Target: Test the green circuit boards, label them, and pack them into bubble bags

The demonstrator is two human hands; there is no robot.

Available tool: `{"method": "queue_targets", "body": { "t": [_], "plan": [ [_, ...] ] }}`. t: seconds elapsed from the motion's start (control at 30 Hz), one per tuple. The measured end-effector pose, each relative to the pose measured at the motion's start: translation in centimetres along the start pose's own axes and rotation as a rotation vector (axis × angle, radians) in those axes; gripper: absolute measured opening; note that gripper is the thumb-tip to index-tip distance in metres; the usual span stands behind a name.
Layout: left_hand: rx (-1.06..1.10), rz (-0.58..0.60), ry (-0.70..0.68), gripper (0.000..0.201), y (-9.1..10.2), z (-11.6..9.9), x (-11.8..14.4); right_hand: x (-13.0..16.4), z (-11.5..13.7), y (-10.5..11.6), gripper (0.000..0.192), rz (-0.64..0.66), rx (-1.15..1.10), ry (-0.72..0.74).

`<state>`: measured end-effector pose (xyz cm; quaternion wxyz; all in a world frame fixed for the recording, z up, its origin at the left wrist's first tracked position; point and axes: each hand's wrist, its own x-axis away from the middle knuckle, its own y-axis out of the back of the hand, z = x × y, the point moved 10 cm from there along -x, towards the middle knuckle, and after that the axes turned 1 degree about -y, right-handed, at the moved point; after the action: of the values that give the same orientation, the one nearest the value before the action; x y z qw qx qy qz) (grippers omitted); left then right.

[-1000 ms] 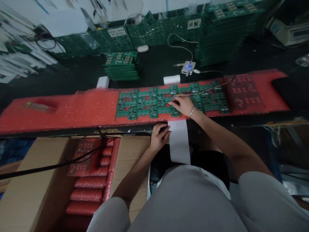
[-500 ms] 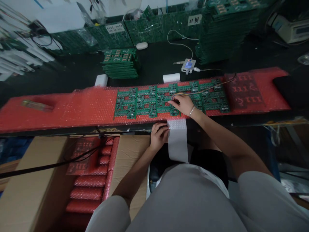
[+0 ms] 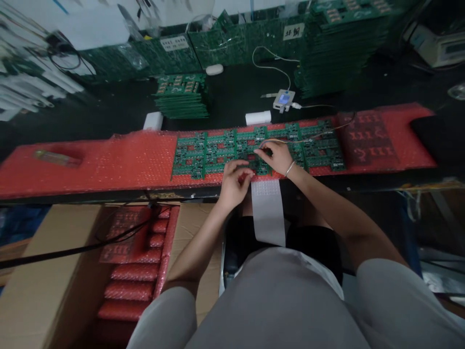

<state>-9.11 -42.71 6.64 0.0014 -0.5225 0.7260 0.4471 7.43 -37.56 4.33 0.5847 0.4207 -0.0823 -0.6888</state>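
A row of green circuit boards (image 3: pixel 221 160) lies on red bubble wrap (image 3: pixel 141 155) along the bench's front edge. My right hand (image 3: pixel 276 157) is closed round the end of a thin multi-coloured cable (image 3: pixel 316 139) and rests over the middle boards. Beside it, at the boards' front edge, my left hand (image 3: pixel 235 184) has thumb and forefinger brought together; anything between them is too small to make out. Below this hand, a sheet of small white labels (image 3: pixel 268 211) hangs over the bench edge towards my lap.
Behind the boards lie a small device with a lit screen (image 3: pixel 284 99) and a white block (image 3: pixel 258 118). Stacked boards (image 3: pixel 181 97) stand further back, with a taller stack (image 3: pixel 334 53) at right. A cardboard box (image 3: pixel 47 261) of red wrapped packs (image 3: pixel 127 291) sits lower left.
My left hand has gone up from the label sheet's edge to the front of the boards. The right hand stays almost in place with the cable.
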Motion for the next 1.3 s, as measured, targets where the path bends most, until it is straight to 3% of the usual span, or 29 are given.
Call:
{"method": "queue_targets", "body": {
  "t": [0.13, 0.33, 0.57, 0.77, 0.97, 1.13, 1.3],
  "plan": [
    [-0.046, 0.188, 0.068, 0.01, -2.8, 1.8, -3.4, -0.2, -0.4, 0.9, 0.038, -0.082, -0.04, -0.038],
    [-0.135, 0.316, 0.134, 0.01, -4.8, 2.9, -3.6, -0.2, -0.3, 0.7, 0.042, -0.071, -0.05, -0.039],
    [-0.141, 0.183, 0.086, 0.008, -4.8, 3.2, -3.4, -0.2, -0.4, 0.6, 0.043, -0.045, -0.045, -0.085],
    [-0.165, 0.077, 0.0, 0.007, -3.7, 1.6, -2.7, -0.2, -0.3, 0.7, 0.039, -0.053, -0.067, -0.092],
    [-0.224, 0.136, -0.24, 0.019, -3.6, -1.1, -0.1, -0.3, -0.4, 1.0, 0.029, -0.058, -0.093, -0.1],
    [-0.269, 0.081, -0.3, 0.019, -4.1, -0.8, 0.9, -1.6, 0.6, 0.4, 0.017, 0.063, -0.151, -0.094],
    [-0.235, 0.064, -0.253, 0.018, -4.2, -0.6, 0.8, -3.1, 2.7, -1.5, 0.009, 0.174, -0.12, 0.017]
  ]
}}
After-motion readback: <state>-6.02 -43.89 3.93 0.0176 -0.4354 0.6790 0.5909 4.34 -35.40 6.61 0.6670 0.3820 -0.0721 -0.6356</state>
